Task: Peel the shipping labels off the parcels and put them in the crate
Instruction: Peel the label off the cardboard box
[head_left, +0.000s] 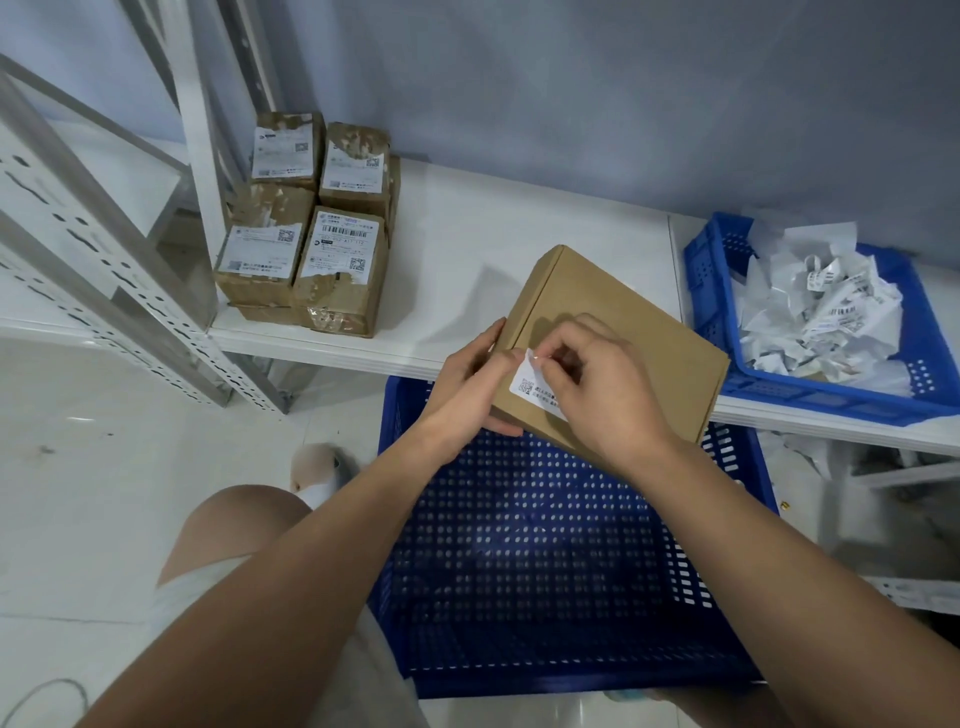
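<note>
Many labels (810, 312) fill the crate (831, 397); four parcels (311, 223) wait far left; your left hand (467, 389) grips a box (623, 322), right hand (597, 384) pinches its label (527, 383).

White shelf (519, 218) against a grey-blue wall (571, 78), perforated metal uprights (78, 249) at left, pale tiled floor (130, 467)

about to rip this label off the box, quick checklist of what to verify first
1. Corner of label lifted off box: ok, its upper corner stands up.
2. Grip on that corner: ok, right hand pinches it.
3. Box steadied: ok, left hand grips its left edge.
4. Label coming off in one piece: cannot tell, the right hand covers most of it.
5. Shelf crate open on the right: ok, it holds crumpled labels.
</note>
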